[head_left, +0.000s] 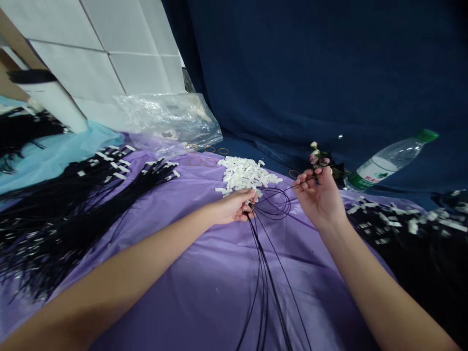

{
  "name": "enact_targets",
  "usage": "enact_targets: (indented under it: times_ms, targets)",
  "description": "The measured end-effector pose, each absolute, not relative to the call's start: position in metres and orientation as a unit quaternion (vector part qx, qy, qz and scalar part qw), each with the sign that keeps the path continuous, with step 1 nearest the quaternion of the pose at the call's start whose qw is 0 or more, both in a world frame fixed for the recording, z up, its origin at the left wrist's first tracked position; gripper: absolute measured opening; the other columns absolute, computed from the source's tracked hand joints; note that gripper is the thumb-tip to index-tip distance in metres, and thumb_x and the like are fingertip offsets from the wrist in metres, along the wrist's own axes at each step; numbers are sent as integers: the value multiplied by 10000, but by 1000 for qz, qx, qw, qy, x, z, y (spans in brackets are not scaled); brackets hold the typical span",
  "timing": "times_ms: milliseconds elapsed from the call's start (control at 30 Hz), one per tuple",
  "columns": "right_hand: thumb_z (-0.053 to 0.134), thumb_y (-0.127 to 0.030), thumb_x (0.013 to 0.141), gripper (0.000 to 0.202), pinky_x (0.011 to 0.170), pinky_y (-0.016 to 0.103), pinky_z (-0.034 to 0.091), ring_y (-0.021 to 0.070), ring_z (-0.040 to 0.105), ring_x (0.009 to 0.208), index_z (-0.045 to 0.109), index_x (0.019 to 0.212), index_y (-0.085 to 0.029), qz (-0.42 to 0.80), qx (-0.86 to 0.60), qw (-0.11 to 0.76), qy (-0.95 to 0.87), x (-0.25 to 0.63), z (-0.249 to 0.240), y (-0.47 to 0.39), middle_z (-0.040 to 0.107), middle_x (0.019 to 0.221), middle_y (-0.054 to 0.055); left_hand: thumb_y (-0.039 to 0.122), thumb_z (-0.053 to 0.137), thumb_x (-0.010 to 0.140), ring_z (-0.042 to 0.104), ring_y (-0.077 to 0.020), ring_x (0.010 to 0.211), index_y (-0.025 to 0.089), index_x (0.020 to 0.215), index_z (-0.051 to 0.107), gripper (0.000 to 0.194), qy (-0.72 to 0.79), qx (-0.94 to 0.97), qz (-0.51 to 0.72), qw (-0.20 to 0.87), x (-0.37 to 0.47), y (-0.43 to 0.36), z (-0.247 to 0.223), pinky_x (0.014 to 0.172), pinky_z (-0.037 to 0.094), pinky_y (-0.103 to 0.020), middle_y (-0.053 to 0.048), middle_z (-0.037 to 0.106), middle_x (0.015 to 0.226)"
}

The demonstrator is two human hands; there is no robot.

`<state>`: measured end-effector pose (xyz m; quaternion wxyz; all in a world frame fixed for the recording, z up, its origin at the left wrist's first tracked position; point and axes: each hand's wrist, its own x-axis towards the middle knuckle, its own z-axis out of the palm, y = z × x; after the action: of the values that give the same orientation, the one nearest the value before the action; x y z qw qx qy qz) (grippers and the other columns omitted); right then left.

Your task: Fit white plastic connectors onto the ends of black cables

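Left hand [237,207]: fingers closed round looped black cords [287,204], above the middle of the table [193,287].
Right hand [318,195]: fingers pinched together on a thin black strand [288,187] running to the loops.
Cord tails [272,285]: trailing toward the table's near edge.
White pieces [243,171]: heaped near the far edge, just beyond the left hand.
Black bundles [91,214]: along the left and right edges.
Bottle [383,163]: near the far right corner.

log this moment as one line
left hand: holds black cords | right hand: holds one strand | white tabs: beyond left hand | bottle: far right
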<state>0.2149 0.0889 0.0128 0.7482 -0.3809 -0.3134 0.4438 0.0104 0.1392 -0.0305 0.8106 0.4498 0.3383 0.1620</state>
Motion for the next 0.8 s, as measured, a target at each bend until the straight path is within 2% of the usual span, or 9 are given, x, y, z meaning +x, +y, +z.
enact_targets:
  times_ms: [100, 200, 300, 433, 800]
  targets:
    - [705, -400, 753, 253, 429, 166, 367, 41, 351, 430, 520, 800, -235, 485, -343, 763, -253, 213, 20, 83, 388, 576, -105, 537, 526, 847, 435, -76, 503, 200, 794, 460, 348, 338, 451, 162, 810, 10, 139, -31, 474, 312, -195, 40, 388, 606]
    - [661, -384, 780, 185, 354, 193, 220, 55, 222, 376, 547, 788, -239, 392, -444, 711, -379, 207, 14, 78, 291, 496, -115, 543, 521, 848, 451, -76, 513, 204, 812, 462, 347, 338, 448, 167, 811, 10, 139, -30, 489, 328, -201, 35, 419, 636]
    - [695, -363, 744, 194, 404, 214, 240, 63, 281, 411, 590, 694, -208, 274, -512, 654, -485, 197, 0, 75, 326, 468, -93, 531, 491, 869, 465, -74, 522, 210, 820, 454, 327, 332, 449, 177, 811, 9, 137, -28, 518, 352, -209, 32, 441, 657]
    - [720, -303, 719, 183, 458, 224, 240, 66, 291, 475, 622, 633, -174, 224, -539, 621, -523, 188, -13, 72, 362, 496, -69, 542, 482, 868, 494, -83, 535, 216, 827, 445, 331, 319, 456, 183, 811, 9, 135, -26, 526, 351, -216, 28, 461, 676]
    - [680, -346, 756, 197, 485, 235, 275, 80, 334, 496, 656, 689, -163, 197, -576, 571, -551, 184, -26, 71, 414, 518, -54, 567, 500, 850, 509, -83, 529, 217, 840, 449, 354, 299, 455, 184, 818, 8, 135, -27, 495, 324, -204, 42, 444, 675]
